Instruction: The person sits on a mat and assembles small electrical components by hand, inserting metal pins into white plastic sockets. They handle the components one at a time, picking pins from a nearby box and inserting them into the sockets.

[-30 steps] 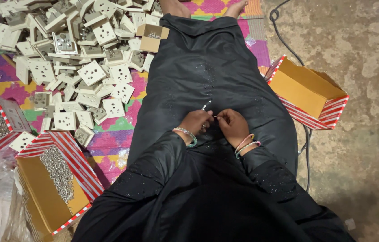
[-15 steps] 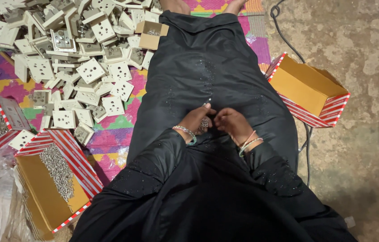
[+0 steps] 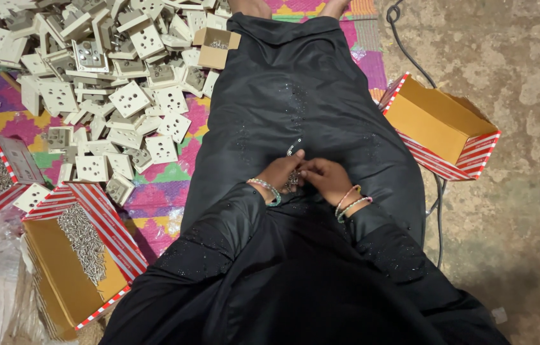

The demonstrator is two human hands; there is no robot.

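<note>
Head camera, looking down: what did it show of your hands?

"Both met on my black-robed lap (image 3: 295, 96). My left hand (image 3: 281, 174) and right hand (image 3: 324, 179) touched fingertip to fingertip, the fingers of each drawn together and pinched on a little cluster of small metal screws (image 3: 293, 182) lying at the middle of my lap."

And what lay around you?

"To the left of my lap, on a bright woven mat (image 3: 155, 191), sat a big heap of pale square socket plates (image 3: 110, 76). Nearer me on that side, also left of my lap, was an open cardboard box of screws (image 3: 81, 239). A smaller open box (image 3: 217, 48) sat at the far left edge of my lap. To the right of my lap stood an open cardboard box (image 3: 439, 124) on bare floor; I saw nothing in the part that showed."

Which step did that look like?

"By my judgement, sorting or picking out one screw from the cluster. No plate was in either hand, so a next move would have called for a fine pinch on a single screw, and a reach left of my lap for a plate."
</note>
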